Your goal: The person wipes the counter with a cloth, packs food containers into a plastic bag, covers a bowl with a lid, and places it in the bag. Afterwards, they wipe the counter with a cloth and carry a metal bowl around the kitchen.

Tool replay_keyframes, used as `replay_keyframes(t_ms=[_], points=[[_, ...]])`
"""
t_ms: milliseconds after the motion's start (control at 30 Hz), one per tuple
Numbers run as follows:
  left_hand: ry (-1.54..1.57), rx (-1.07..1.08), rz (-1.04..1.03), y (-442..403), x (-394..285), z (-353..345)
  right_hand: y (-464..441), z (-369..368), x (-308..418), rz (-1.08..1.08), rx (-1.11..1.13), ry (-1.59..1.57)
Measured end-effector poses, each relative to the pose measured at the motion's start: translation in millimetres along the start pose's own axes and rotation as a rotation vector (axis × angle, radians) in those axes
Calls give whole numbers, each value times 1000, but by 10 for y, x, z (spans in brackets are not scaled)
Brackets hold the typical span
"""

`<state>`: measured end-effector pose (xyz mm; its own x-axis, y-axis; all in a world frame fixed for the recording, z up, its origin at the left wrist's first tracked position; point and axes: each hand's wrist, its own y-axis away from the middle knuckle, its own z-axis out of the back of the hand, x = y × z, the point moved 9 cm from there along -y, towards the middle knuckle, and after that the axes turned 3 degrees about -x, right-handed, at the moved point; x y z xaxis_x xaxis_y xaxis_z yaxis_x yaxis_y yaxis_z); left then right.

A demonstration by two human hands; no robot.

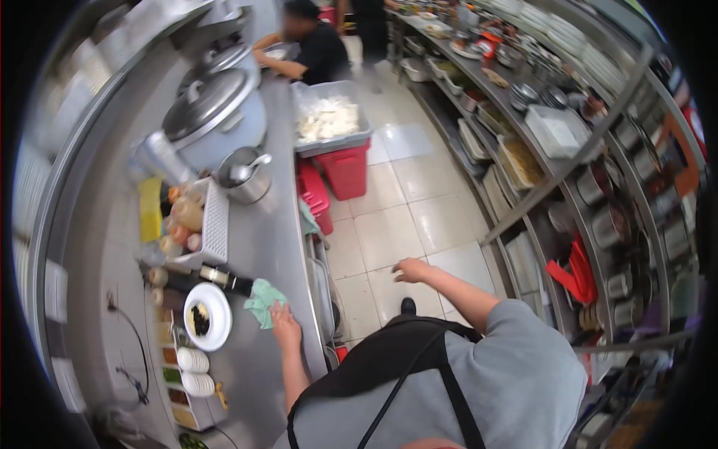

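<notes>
On the steel counter (254,374), my left hand (285,325) rests against a green cloth (263,301), its fingers at the cloth's lower edge. Whether they grip it is hard to make out. My right hand (410,270) hangs over the tiled floor, fingers apart and bent a little, with nothing in it. Left of the cloth is a white plate (217,318) with dark and pale food in its middle. A dark bottle (230,280) lies or leans just beside the cloth.
A white basket (215,217) of sauce bottles, a metal pot (245,179) with a ladle and a large lidded cooker (213,112) line the counter. Stacked small dishes (196,372) sit nearer. Beyond are a grey tub (331,123) on a red bin and a seated person (314,49). Shelves stand right.
</notes>
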<state>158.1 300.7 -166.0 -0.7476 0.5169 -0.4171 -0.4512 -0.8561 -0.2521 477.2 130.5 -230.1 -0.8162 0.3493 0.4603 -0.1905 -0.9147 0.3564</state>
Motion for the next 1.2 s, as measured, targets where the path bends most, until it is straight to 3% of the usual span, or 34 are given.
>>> replay_keyframes(t_ms=[100,167,200,300,400,500,567,600,700,733,800,833,900,1100,1167,1200], points=[[-167,57,-16,-445,35,-150,408,-445,-1645,-384,-5,52],[-225,294,92,-749,62,-231,933,-863,-2804,-652,-4,69],[-215,395,180,-906,212,-309,1385,-883,-3154,-875,-1,-2],[-300,288,278,-1229,-431,81,2610,-1078,-3871,-1321,-256,-307],[-324,280,102,-1774,-794,-281,3231,-1298,-4194,-1502,-406,-379],[-196,266,-82,-2110,-1571,-688,3255,-1382,-4268,-1496,-254,-406],[-68,441,-135,-2205,-2079,-1178,2973,-1119,-4112,-1457,-75,-461],[8,446,-224,-2212,-2338,-1399,2769,-1072,-4191,-1422,-112,-454],[406,832,-77,-2150,-2027,-2799,1936,-648,-4249,-1235,-111,-380],[230,888,-138,-2088,-1754,-3234,1654,-571,-4350,-1206,-247,-383],[-6,1032,-160,-1785,-1620,-3454,991,-421,-4421,-1098,-250,-340],[0,1219,-143,-1649,-959,-4017,708,-271,-4380,-1038,-255,-354],[-159,1260,-103,-1482,-983,-3929,214,0,-4215,-943,-213,-352],[-297,1450,-84,-2314,-663,-4424,-423,815,-4118,-878,-219,-372],[-305,1448,-153,-2767,-837,-4662,-528,933,-4206,-878,-241,-381],[-278,1428,-303,-3033,-1038,-4830,-486,923,-4323,-914,-272,-373]])
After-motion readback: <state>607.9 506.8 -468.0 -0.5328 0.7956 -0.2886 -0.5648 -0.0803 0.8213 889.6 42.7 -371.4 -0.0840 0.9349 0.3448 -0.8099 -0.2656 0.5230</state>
